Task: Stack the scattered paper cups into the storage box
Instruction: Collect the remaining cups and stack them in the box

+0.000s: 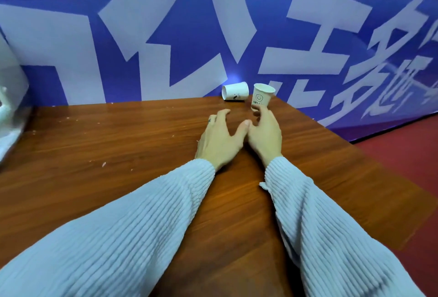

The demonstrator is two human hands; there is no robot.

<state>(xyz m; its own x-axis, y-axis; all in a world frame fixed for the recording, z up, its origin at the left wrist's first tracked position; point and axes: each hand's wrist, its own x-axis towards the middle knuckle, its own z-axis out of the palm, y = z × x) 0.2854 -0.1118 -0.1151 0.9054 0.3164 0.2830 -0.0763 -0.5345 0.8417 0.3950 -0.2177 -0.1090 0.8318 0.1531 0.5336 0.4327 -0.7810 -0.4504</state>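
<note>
Two white paper cups sit at the far edge of the brown wooden table [118,154]. One cup [235,91] lies on its side against the blue wall. An upright cup with a smiley face [262,96] stands just to its right. My right hand [265,131] grips the bottom of the upright cup with its fingertips. Beside it, my left hand [220,138] hovers with relaxed, spread fingers, a short way in front of the lying cup, holding nothing. A clear plastic storage box [11,107] shows partly at the left edge.
A blue banner with large white characters [213,24] rises right behind the table. The table's right edge [369,154] drops off to a red floor [403,166]. Small white crumbs dot the tabletop on the left.
</note>
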